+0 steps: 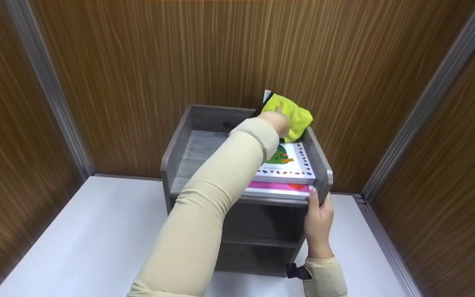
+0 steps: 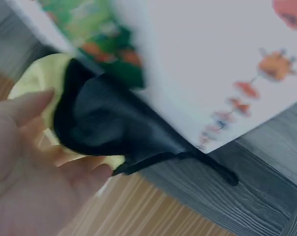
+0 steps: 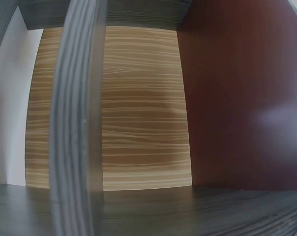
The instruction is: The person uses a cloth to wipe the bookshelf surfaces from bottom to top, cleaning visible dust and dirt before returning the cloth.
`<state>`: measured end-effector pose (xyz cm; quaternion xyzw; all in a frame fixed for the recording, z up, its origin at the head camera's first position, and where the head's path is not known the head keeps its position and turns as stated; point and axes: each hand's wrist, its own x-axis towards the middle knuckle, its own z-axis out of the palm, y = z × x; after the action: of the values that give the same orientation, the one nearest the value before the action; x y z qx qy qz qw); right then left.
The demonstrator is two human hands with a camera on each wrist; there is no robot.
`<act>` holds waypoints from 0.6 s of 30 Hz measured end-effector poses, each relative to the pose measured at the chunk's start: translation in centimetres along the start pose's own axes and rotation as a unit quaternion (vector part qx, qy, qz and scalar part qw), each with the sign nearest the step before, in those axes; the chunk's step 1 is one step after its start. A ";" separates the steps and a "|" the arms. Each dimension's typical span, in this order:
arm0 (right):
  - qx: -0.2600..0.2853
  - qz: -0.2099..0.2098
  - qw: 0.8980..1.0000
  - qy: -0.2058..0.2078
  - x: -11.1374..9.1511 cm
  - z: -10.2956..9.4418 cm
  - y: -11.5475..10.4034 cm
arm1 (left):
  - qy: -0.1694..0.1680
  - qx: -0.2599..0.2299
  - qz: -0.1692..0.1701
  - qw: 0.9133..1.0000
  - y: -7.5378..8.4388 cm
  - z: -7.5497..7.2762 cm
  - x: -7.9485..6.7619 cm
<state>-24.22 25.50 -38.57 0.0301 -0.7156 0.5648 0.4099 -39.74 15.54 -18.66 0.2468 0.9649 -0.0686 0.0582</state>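
My left hand (image 1: 276, 123) holds a yellow-green cloth (image 1: 299, 119) over the back right of a grey wooden shelf unit (image 1: 204, 142). Black material on the cloth (image 2: 114, 118) shows in the left wrist view, lying against a white picture book (image 2: 197, 64); the thumb and fingers are at its yellow part. On the unit's top lies a white book (image 1: 299, 161) with a green picture, stacked on a pink-covered book (image 1: 276, 186). At the front right, my right hand (image 1: 319, 220) grips the unit's side panel (image 1: 324, 175), thumb inside.
Lower compartments of the unit (image 1: 262, 222) face the front. It stands on a white surface (image 1: 109, 231) against a wood-grain wall (image 1: 138, 62), with metal strips (image 1: 427, 90) at the corners. A thin pale edge (image 1: 266, 95) sticks up behind the cloth.
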 end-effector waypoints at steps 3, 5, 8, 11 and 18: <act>0.003 0.002 1.000 -0.010 -0.2 0.2 -0.3 | -0.037 -0.058 -0.058 0.996 -0.5 -0.5 -3.2; 0.005 0.003 1.000 -0.012 -0.1 0.3 -0.5 | -0.003 -0.040 -0.046 0.998 -1.2 -0.3 -3.2; 0.008 0.002 1.000 -0.012 0.1 0.3 -0.7 | 0.016 -0.034 -0.034 0.999 -2.2 -0.1 -3.4; 0.007 0.002 1.000 -0.015 0.0 0.4 -0.8 | 0.029 -0.035 -0.033 0.998 -3.5 0.2 -3.6; 0.006 0.012 1.000 -0.013 0.3 0.5 -0.9 | 0.031 -0.028 -0.061 0.997 -6.5 0.0 -4.3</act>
<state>-24.22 24.92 -37.69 0.0316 -0.7177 0.5739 0.3931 -39.19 7.88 -17.33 0.1881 0.9809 -0.0374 0.0308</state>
